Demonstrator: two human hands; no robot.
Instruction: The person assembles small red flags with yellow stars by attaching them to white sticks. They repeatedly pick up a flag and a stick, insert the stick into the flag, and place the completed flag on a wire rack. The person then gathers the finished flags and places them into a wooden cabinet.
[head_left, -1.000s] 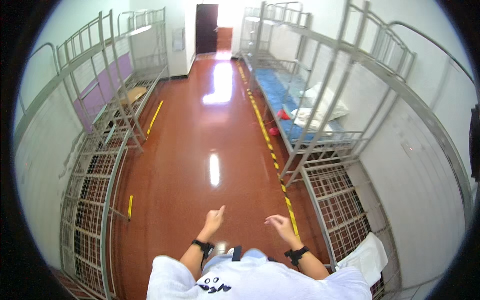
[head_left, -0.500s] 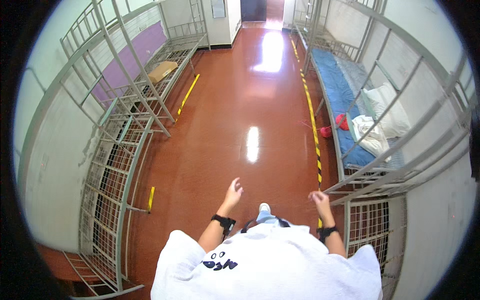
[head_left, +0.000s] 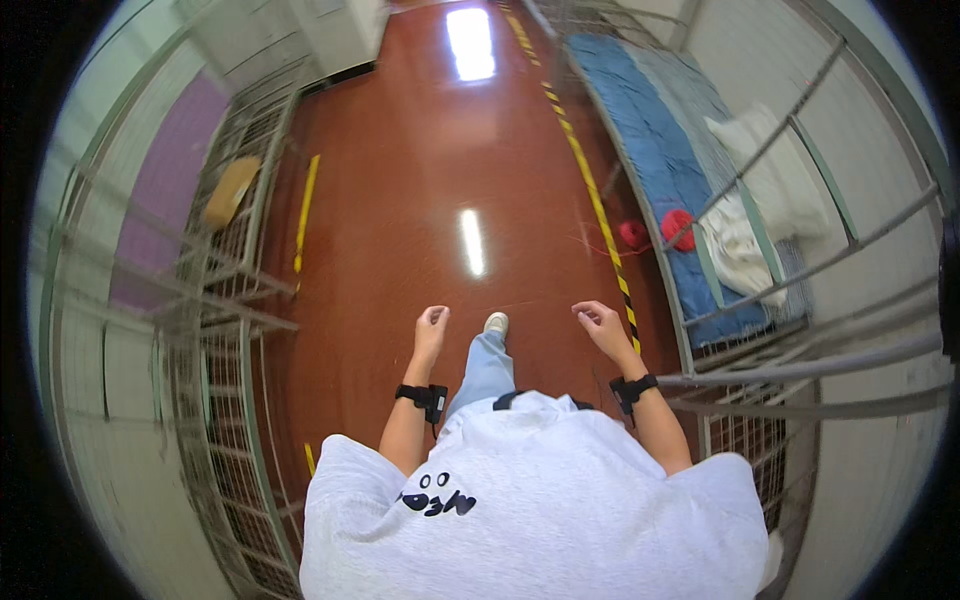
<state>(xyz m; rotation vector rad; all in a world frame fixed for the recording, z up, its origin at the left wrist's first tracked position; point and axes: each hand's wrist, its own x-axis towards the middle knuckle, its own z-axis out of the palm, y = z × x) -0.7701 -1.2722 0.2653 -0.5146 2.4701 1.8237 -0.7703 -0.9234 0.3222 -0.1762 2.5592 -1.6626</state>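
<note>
Over the red-brown floor [head_left: 400,210], my left hand [head_left: 432,322] hangs in the air with its fingers loosely bent and nothing in them. My right hand [head_left: 600,322] is also free, fingers loosely apart, close to the yellow-black floor tape [head_left: 585,165] and the right-hand bunk bed. On that bed's blue mattress [head_left: 640,115] lies a red ball [head_left: 678,230] that looks like yarn or cord. A second red ball [head_left: 633,234] is by the bed's side, with thin strands trailing left. Crumpled white cloth [head_left: 735,245] and a white pillow [head_left: 780,175] lie beside them.
Metal bunk frames line both sides; the left frame [head_left: 235,400] has bare wire mesh. A cardboard box [head_left: 231,192] rests on the far left bunk, near a purple wall panel [head_left: 165,190]. The right bunk's rails [head_left: 800,370] jut out near my right arm.
I have moved forward and my view tilts further down. Both beds appear nearer and lower. My hands appear higher in the picture, and my leg in light blue trousers shows more.
</note>
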